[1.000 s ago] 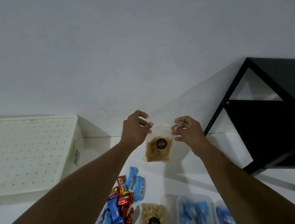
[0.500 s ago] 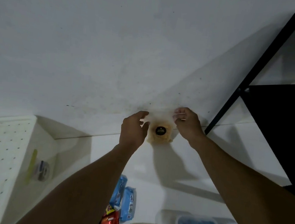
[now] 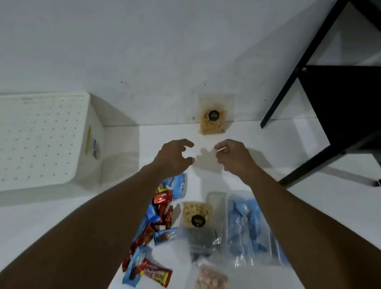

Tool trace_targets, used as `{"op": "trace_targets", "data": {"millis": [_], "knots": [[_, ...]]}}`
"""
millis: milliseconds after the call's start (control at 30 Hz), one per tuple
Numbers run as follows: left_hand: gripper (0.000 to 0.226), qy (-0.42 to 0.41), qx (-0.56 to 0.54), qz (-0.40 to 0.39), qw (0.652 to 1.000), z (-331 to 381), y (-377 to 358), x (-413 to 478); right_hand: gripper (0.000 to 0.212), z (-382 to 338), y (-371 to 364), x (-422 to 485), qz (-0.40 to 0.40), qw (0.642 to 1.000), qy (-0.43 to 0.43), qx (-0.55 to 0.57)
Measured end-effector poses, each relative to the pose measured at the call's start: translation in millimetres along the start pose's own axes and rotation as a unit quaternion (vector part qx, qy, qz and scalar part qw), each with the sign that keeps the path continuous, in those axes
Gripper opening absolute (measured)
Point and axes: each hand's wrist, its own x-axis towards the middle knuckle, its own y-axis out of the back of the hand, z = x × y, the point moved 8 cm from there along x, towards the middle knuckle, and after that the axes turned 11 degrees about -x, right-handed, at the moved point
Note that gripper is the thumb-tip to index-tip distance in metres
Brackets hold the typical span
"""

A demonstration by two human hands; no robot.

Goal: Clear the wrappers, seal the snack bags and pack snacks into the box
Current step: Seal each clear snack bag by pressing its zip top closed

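I see the clear snack bag [image 3: 213, 116] standing upright against the white wall [image 3: 125, 35], base on the desk [image 3: 317, 213], at the far edge. Contents: tan-yellow pieces filling the lower half; round black sticker at centre; top strip flat and clear. Can't tell if the seal is closed.

Left hand [image 3: 174, 158] hovers just short of the bag, grip apart, fingers spread, holding nothing. Right hand [image 3: 234, 157] beside it, fingers loosely curled, nothing in it either. Both hands apart from the bag.

Nearer me: second snack bag [image 3: 196, 214] with paler pieces and the same black sticker, lying on the desk. Left of it, a loose pile of red and blue candy wrappers [image 3: 157, 220]. Right of it, clear containers with blue packets [image 3: 247, 225]. Another clear bag with pinkish contents [image 3: 211, 284] at bottom edge, blurred.

White perforated box [image 3: 30, 142] sits far left, well apart from the bags. Black frame shelf [image 3: 350, 93] at right.
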Motion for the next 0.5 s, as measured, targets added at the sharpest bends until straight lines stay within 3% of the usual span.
{"op": "trace_targets", "data": {"millis": [167,400,500], "knots": [[0.049,0.029,0.019,-0.07,0.997,-48.2,-39.9,-70.9,0.012,38.7,-51.0,-68.5,-0.028,0.997,-0.01,-0.072],[0.058,0.13,0.026,-0.081,0.988,-100.9,-70.8,-121.0,0.016,76.1,-77.0,-123.7,-0.016,0.979,-0.06,-0.196],[0.058,0.189,-0.052,-0.086,0.977,-105.3,-75.6,-135.4,0.017,83.8,-87.9,-135.4,-0.061,0.966,-0.082,-0.239]]}}
